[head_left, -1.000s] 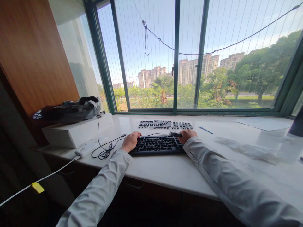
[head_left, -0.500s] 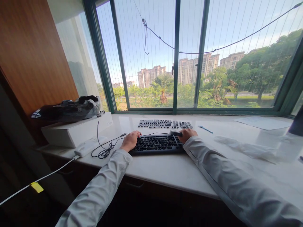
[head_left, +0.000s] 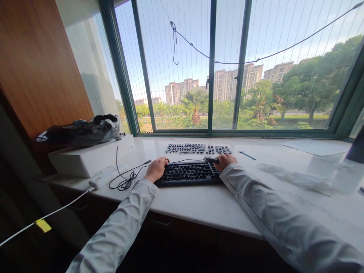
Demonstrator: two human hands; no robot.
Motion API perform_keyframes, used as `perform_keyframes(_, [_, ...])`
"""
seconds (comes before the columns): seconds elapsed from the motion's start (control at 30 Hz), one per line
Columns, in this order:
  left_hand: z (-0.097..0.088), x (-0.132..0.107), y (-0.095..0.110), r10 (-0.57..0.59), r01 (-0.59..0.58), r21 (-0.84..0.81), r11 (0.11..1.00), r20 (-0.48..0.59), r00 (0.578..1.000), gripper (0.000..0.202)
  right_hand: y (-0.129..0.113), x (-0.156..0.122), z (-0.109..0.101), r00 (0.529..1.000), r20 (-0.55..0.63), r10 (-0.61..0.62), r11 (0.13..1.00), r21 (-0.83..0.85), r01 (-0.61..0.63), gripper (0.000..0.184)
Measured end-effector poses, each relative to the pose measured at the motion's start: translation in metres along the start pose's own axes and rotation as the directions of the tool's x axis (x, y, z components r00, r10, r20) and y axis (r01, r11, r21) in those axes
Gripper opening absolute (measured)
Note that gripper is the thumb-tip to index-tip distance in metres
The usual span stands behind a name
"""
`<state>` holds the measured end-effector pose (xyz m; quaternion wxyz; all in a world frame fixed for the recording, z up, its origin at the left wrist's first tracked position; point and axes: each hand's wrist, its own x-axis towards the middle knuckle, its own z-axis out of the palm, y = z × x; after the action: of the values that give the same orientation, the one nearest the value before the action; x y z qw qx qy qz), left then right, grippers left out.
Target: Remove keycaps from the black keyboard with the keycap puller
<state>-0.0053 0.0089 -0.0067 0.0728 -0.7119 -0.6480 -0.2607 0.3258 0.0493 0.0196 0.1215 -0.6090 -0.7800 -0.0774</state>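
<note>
A black keyboard (head_left: 189,172) with its keycaps off lies on the white windowsill counter (head_left: 204,204). My left hand (head_left: 156,169) is curled over the keyboard's left end, gripping it. At the keyboard's right rear corner, my right hand (head_left: 224,161) is closed on a small dark tool (head_left: 211,160) that points left. Behind the keyboard, rows of loose dark keycaps (head_left: 198,148) are laid out on the counter.
A white box (head_left: 91,157) with a black bag (head_left: 79,131) on top stands at the left. A black cable (head_left: 126,178) and a white power strip (head_left: 104,177) lie beside it. A blue pen (head_left: 247,155), papers (head_left: 315,147) and clear plastic (head_left: 295,178) lie to the right.
</note>
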Motion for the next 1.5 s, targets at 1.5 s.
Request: perform_keyframes(1.5, [-0.0014, -0.0006, 0.0008, -0.013, 0.013, -0.016, 1.000, 0.020, 1.000, 0.031, 0.0001, 0.0002, 0.0021, 1.000, -0.009, 0.015, 1.000, -0.020, -0.015, 0.031])
